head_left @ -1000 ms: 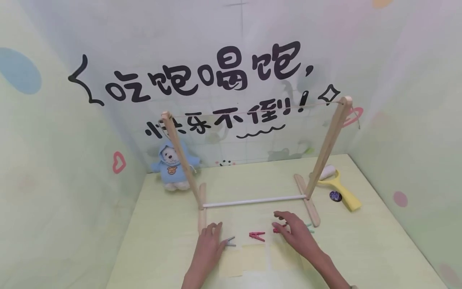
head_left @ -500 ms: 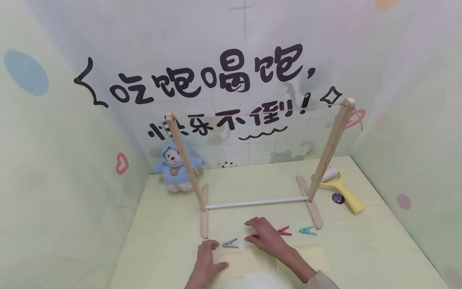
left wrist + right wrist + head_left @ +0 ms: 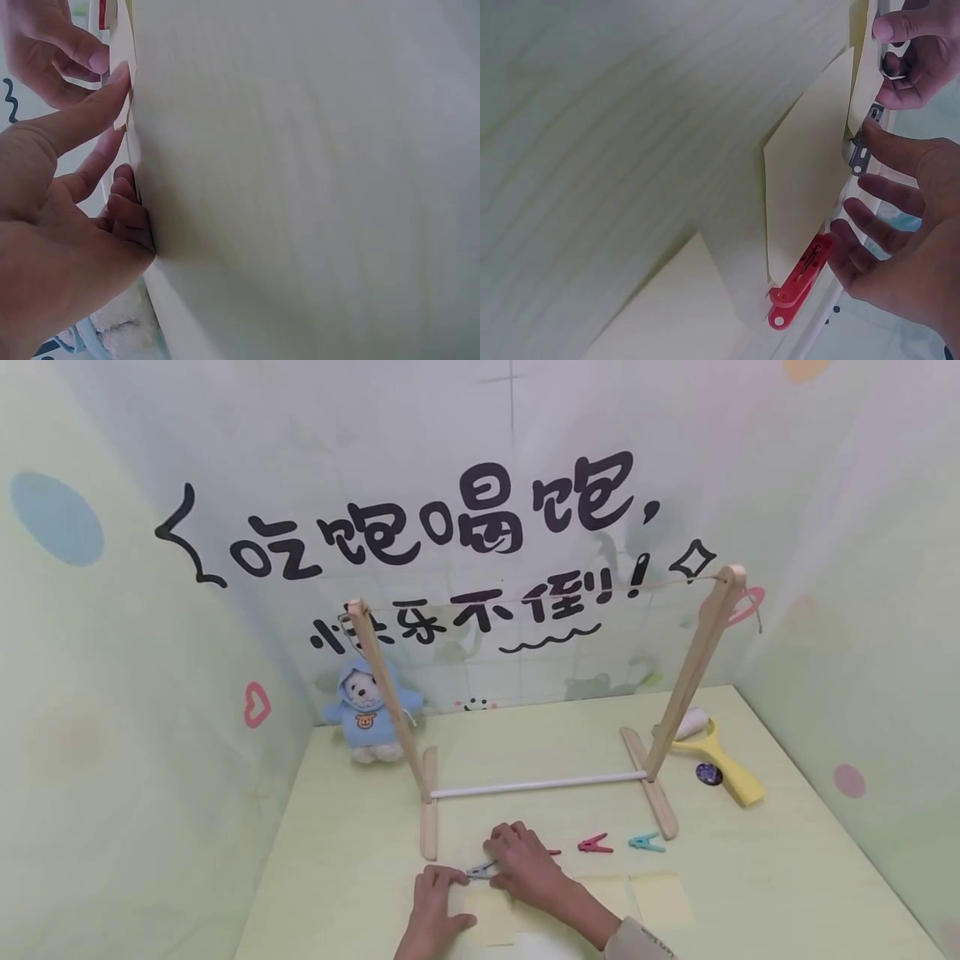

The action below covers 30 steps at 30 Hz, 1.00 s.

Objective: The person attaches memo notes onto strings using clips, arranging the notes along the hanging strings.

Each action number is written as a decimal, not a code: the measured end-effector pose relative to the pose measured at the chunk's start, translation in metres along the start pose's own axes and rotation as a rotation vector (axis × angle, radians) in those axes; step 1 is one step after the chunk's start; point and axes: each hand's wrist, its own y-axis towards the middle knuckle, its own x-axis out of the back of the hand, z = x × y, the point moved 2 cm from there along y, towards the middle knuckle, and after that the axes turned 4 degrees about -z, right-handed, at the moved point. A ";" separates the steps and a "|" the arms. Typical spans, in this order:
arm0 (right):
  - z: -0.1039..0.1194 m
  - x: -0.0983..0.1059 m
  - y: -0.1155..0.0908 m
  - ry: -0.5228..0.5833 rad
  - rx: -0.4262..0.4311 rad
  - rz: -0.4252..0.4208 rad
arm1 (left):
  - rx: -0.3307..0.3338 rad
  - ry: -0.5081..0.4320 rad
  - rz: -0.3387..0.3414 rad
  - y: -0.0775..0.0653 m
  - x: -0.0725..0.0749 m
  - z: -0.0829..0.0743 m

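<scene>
Side by side at the front of the table, both hands are close round a grey clothespin (image 3: 480,871). My left hand (image 3: 435,902) has its index fingertip at one end of the clothespin and its thumb at the edge of a pale yellow paper note (image 3: 491,922). The right hand (image 3: 528,864) reaches over from the other side with loosely bent fingers. Its thumb touches the grey clothespin (image 3: 860,157) in the right wrist view, the fingers standing apart from the thumb. A red clothespin (image 3: 802,281) lies beside the right fingers, mostly hidden behind that hand in the head view.
Another red clothespin (image 3: 595,843) and a teal one (image 3: 647,842) lie to the right, above more yellow notes (image 3: 660,897). Behind stands a wooden frame (image 3: 693,672) with a string across its top. A plush toy (image 3: 367,714) and a yellow-handled roller (image 3: 731,772) flank it.
The right hand has moved left past the red clothespins to the grey one. The left hand has drawn back slightly from the grey clothespin and then returned to its end.
</scene>
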 end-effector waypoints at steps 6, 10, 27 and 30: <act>0.002 -0.003 -0.001 -0.058 0.016 -0.017 | -0.098 0.014 -0.086 -0.001 -0.006 0.009; 0.002 -0.005 -0.002 -0.093 0.004 -0.032 | -0.124 0.005 -0.103 0.001 -0.011 0.017; 0.001 -0.007 -0.009 -0.070 -0.025 -0.082 | -0.135 0.000 -0.101 -0.003 -0.010 0.019; 0.001 -0.007 -0.010 -0.071 -0.032 -0.075 | -0.116 -0.002 -0.092 -0.002 -0.009 0.015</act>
